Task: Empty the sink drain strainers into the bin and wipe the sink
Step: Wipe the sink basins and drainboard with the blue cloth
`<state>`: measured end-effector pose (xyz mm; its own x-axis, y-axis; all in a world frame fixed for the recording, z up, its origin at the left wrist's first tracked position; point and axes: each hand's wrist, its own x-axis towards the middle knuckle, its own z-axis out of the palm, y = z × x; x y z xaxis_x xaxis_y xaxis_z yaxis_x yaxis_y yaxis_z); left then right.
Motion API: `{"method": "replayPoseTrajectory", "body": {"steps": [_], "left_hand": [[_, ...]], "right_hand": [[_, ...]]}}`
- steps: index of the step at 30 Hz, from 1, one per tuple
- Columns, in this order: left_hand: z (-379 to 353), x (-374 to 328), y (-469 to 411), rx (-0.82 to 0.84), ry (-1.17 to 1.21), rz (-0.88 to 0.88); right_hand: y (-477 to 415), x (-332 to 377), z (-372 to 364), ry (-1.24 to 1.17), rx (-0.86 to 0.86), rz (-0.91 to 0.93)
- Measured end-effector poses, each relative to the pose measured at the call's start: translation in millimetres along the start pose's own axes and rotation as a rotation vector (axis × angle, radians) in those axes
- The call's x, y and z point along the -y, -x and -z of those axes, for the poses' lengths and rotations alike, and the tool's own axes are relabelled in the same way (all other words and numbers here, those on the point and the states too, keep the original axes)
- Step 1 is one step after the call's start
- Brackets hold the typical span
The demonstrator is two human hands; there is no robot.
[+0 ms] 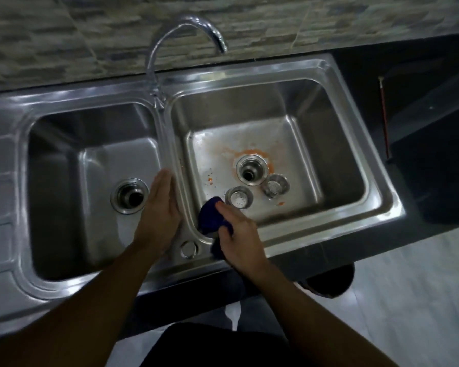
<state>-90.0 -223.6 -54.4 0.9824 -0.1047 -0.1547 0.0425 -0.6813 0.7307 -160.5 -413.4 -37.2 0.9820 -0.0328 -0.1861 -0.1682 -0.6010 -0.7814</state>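
A steel double sink (289, 67) fills the view. In the right basin, two metal strainers stand loose on the floor, one (239, 197) near my right hand and one (275, 185) right of the open drain (251, 171). Orange residue rings that drain. My right hand (240, 238) grips a dark blue cloth (212, 215) against the basin's near left corner. On the divider between the basins my left hand (159, 207) rests flat, holding nothing. The left basin's drain (129, 196) is open with no strainer in it.
A curved chrome tap (186, 27) rises from the divider at the back. Dark counter (421, 83) lies to the right with a thin red stick (384, 115) on it. A dark round bin (329, 282) shows under the counter edge, on a pale tiled floor.
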Motion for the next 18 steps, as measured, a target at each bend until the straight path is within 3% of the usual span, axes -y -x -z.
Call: {"method": "replayPoseTrajectory", "body": {"steps": [2,5,8,13,18], "left_hand": [[1.8,5.3,9.3,-0.035,-0.01,0.086],[5.5,17.8,29.5,-0.012,-0.048,0.171],[9.2,29.6,51.1,0.122,-0.151,0.231],[7.1,29.4,54.5,0.218,-0.155,0.151],[11.9,30.0,21.4,0.06,0.089,0.298]], "right_hand": [[2.7,17.8,-18.3,-0.165,-0.116,-0.089],[5.6,43.6,-52.9,-0.294,-0.037,-0.07],[-28.1,53.4,-73.0,-0.225,0.03,-0.017],[-144.7,50.6,-57.0,-0.137,0.123,-0.149],[-137.1,24.4,-48.7,-0.153,0.26,-0.175]]}}
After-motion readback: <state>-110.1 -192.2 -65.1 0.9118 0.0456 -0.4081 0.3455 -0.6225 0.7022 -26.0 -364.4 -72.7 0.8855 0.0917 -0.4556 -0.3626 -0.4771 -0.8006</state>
